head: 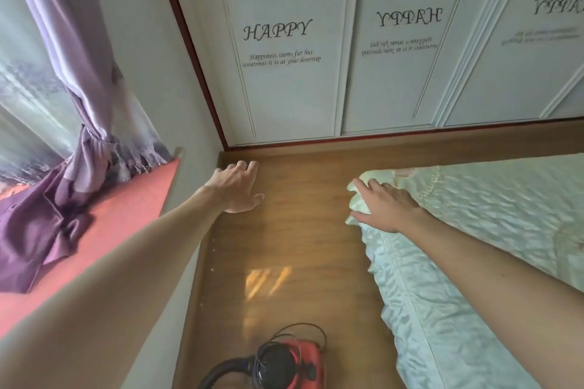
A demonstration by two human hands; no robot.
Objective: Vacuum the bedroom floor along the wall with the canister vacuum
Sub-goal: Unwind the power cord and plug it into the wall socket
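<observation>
A red canister vacuum (308,360) with a black hose and a looped black cord stands on the wooden floor (294,230) at the bottom of the view. Small white crumbs lie on the floor along the white wall (192,199) on the left. My left hand (238,188) is stretched out in the air above the floor near the corner, fingers relaxed, holding nothing. My right hand (387,208) is stretched out flat over the corner of the bed (489,230), fingers straight, holding nothing. Both hands are far from the vacuum.
White wardrobe doors (316,79) with "HAPPY" lettering close off the far end. A red window ledge (120,224) with purple curtains (72,148) lies to the left. The floor strip between wall and bed is narrow.
</observation>
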